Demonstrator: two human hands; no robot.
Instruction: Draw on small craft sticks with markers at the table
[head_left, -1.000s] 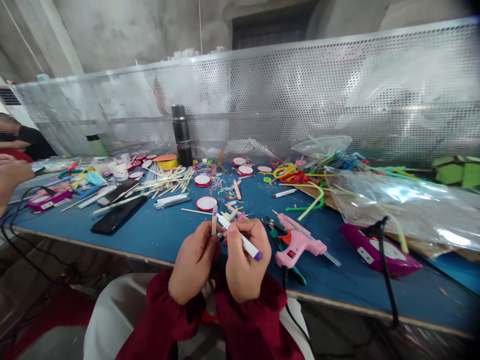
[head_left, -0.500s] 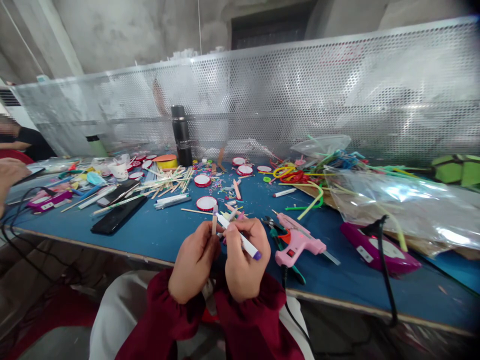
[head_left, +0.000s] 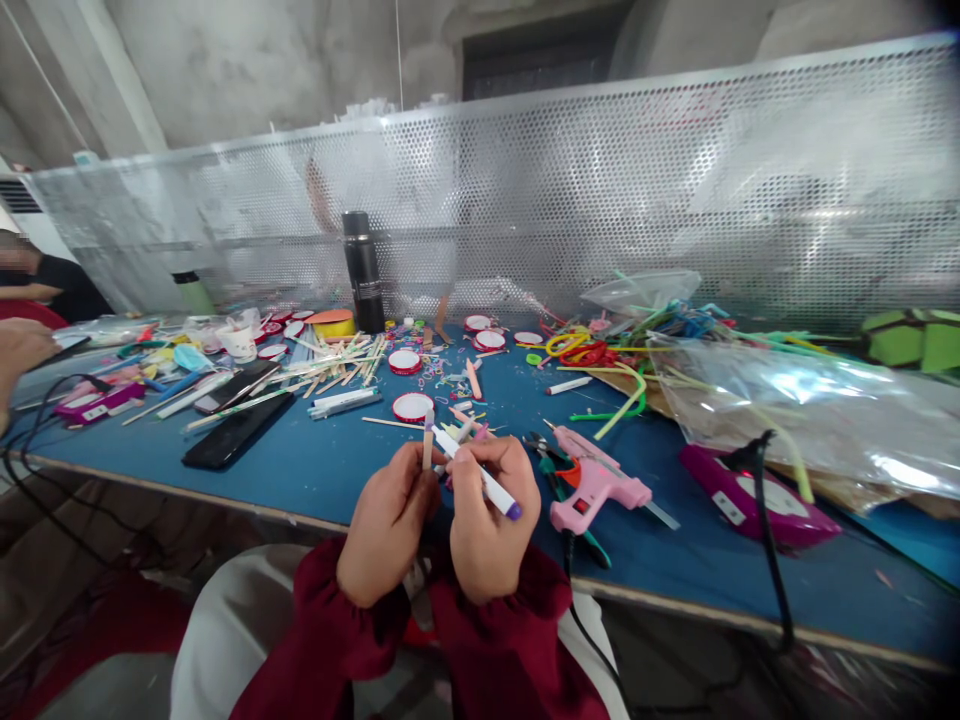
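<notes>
My left hand (head_left: 390, 520) pinches a small wooden craft stick (head_left: 427, 450) upright; its top end is coloured purple. In my right hand (head_left: 495, 515) is a white marker (head_left: 496, 492) with a purple end, held like a pen. The marker's tip meets the stick near the purple part. Both hands are close together above the front edge of the blue table (head_left: 330, 480). Just beyond them lies a round white disc with a red rim (head_left: 413, 407). To the right of my right hand rests a pink glue gun (head_left: 596, 480), beside green-handled pliers (head_left: 559, 485).
A black bottle (head_left: 363, 275) stands at the back before a perforated metal screen (head_left: 525, 200). Loose sticks (head_left: 345, 360), markers (head_left: 345, 402) and a black phone (head_left: 238, 430) lie left. At right are plastic bags (head_left: 810, 410) and a purple device (head_left: 757, 500). Another person's hand (head_left: 26, 350) shows far left.
The purple on the stick's top end reaches a little further down, and the stick has shifted very slightly left. Otherwise both hands keep nearly the same pose.
</notes>
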